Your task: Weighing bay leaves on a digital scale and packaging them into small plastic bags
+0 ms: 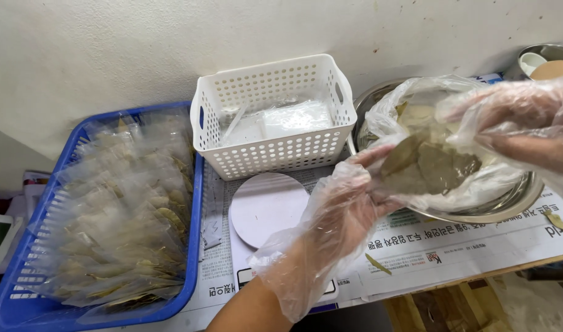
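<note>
L hand [343, 209], in a loose clear plastic glove, holds a small clear bag [438, 166] of dried bay leaves [432, 165] at its left edge; fingers curled narrow round the film, thumb on top. R hand [521, 126], also gloved, comes in from the right w/ fingers bunched at the bag's upper right corner, grip narrow, touching the film; can't tell if it pinches a leaf or just the plastic. The bag sits above a steel bowl [508, 206], held off it, long axis running approx left-to-right and tilted down a bit toward the L hand. Leaves inside lie flat, overlapped; at least 3 seen, tips pointing roughly up-left, exact no. can't be told.

Left of the hands: 1 round white disc [268, 208] flat on the newspaper-covered worktop [429, 252], just in front of 1 white perforated basket [272, 117] w/ clear empty bags inside. Far left, 1 blue crate [189, 270] stacked full of filled leaf packets [121, 221], too many to count, laid in overlapping rows. 2 loose leaves on the paper: one [378, 264] near the front edge below the L hand, one [556, 220] at far right by the bowl rim. Top right corner: another steel bowl [548, 52], partly cut off by the frame.
</note>
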